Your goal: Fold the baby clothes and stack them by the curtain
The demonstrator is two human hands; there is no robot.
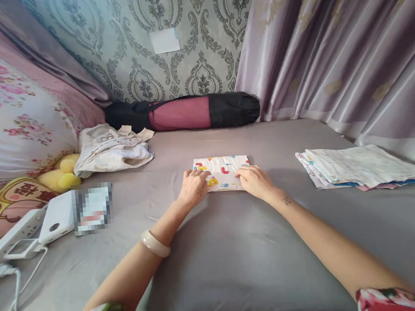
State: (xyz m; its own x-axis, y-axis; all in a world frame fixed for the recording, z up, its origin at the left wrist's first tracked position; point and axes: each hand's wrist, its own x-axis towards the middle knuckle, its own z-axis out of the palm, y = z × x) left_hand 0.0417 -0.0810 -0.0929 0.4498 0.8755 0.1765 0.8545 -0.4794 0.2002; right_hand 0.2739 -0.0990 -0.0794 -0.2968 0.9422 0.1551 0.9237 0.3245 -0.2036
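A small folded white cloth (225, 171) printed with red, yellow and blue shapes lies flat on the grey sheet (245, 258) in front of me. My left hand (194, 186) is at its left edge, fingers curled in and closed on the fabric. At the opposite edge my right hand (256, 181) grips the cloth the same way, fingers bent and thumb tucked under. The undersides of both hands and the fingertips are partly hidden.
A pile of folded cloths (364, 163) lies right. To the left are a crumpled white garment (114, 146), a yellow plush toy (67, 172), a white power bank (56, 217), a power strip (14, 235) with cables and a blurred packet (94, 209). A black-and-pink rolled bag (182, 113) lies behind.
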